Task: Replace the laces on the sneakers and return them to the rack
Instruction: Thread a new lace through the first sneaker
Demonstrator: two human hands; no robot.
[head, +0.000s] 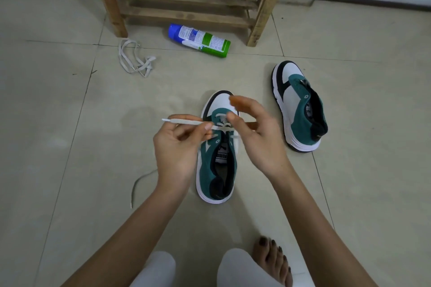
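A teal, white and black sneaker (pixel 218 165) stands on the tiled floor right in front of me, toe pointing away, with a white lace (pixel 184 121) threaded through its lower eyelets. My left hand (pixel 179 147) pinches one end of that lace and holds it out to the left. My right hand (pixel 254 133) hovers over the shoe's right side, fingers loosely curved near the eyelets; whether it holds lace I cannot tell. The second sneaker (pixel 300 107) stands to the right without a lace. The wooden rack (pixel 186 0) stands at the back.
A loose white lace (pixel 135 58) lies tangled on the floor at the left, near the rack's leg. A blue and green spray can (pixel 199 41) lies on its side before the rack. Another lace end (pixel 140 184) trails by my left forearm. My bare foot (pixel 272 256) rests at the bottom.
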